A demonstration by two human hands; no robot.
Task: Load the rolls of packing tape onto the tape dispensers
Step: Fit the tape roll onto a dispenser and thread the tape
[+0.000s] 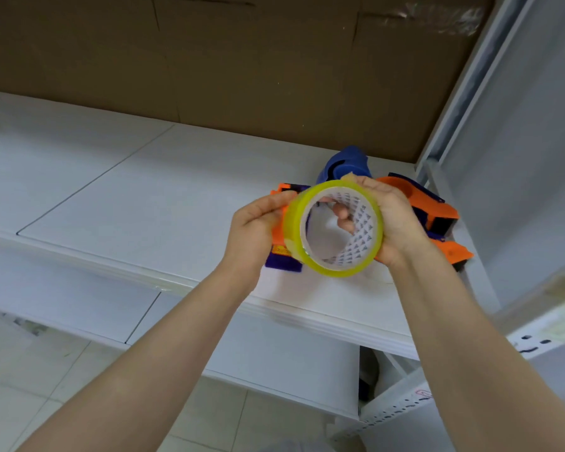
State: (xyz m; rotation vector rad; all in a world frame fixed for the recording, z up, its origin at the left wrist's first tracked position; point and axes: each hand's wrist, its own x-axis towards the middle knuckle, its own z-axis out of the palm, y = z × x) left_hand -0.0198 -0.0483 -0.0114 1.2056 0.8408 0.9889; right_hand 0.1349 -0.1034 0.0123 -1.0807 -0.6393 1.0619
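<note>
I hold a roll of yellowish clear packing tape point(333, 228) above the white shelf point(163, 194), its open core facing me. My right hand point(395, 220) grips the roll's right side, fingers curled through the core. My left hand point(258, 223) pinches the roll's left rim. Behind and below the roll lie several orange-and-blue tape dispensers: one orange dispenser point(431, 207) to the right, another point(282, 220) partly hidden under my left hand, and a blue one point(348, 163) at the back.
A brown cardboard sheet point(242, 60) lines the back of the shelf. A white metal upright point(463, 102) stands at the right. A lower white shelf point(79, 305) and a tiled floor point(30, 380) lie below.
</note>
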